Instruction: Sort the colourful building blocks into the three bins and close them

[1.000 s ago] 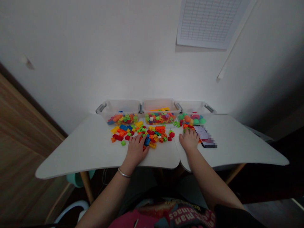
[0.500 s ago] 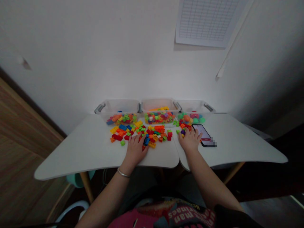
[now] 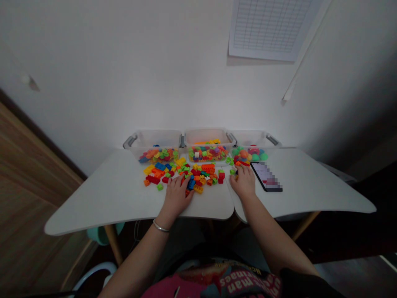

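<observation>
A heap of small coloured plastic bricks lies spread on the white table in front of three clear bins. My left hand rests flat at the heap's near edge, fingers stretched out and touching a blue brick and its neighbours. My right hand lies on a smaller cluster of bricks further right, fingers curved down over them; what they grip, if anything, is hidden. A phone lies just right of that hand.
Three clear bins stand against the wall: the left bin, the middle bin and the right bin, each holding coloured pieces. A second white table abuts on the right. A wooden panel rises at the left.
My right hand has slid left, off the phone and onto the small brick cluster. My left hand has stayed at the heap's near edge.
</observation>
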Demonstrator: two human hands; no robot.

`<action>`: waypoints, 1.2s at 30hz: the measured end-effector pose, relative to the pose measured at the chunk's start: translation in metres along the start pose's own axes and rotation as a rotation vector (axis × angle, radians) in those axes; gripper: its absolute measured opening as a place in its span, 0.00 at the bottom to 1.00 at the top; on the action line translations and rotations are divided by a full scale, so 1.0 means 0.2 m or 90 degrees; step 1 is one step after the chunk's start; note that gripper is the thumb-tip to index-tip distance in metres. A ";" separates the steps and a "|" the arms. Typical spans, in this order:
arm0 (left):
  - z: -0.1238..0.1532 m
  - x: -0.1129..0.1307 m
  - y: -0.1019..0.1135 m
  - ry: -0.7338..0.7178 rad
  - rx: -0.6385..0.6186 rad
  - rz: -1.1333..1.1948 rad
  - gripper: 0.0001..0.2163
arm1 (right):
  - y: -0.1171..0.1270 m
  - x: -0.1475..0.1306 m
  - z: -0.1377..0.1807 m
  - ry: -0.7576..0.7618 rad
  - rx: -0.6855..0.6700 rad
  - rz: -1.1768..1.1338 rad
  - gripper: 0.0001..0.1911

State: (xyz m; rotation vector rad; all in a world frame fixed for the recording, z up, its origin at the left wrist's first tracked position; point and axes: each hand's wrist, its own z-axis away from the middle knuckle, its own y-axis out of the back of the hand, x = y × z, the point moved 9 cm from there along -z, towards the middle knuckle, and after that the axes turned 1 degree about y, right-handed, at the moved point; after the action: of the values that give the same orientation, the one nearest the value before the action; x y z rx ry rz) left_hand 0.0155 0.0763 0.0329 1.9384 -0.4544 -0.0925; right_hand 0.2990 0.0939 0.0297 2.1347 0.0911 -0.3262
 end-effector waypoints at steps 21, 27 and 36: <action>0.00 0.00 0.02 0.002 -0.001 0.006 0.25 | -0.10 0.04 -0.09 -0.052 -0.048 -0.003 0.27; 0.01 0.00 0.01 -0.001 -0.003 0.001 0.25 | -0.08 -0.01 -0.07 0.031 -0.015 -0.124 0.22; 0.00 0.00 0.01 0.001 -0.009 -0.003 0.25 | -0.16 0.00 -0.16 0.013 -0.090 -0.046 0.29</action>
State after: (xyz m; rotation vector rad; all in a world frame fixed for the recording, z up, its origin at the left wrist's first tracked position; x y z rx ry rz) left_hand 0.0140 0.0756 0.0342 1.9247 -0.4474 -0.0967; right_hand 0.2992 0.1387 0.0198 1.9986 0.1982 -0.3314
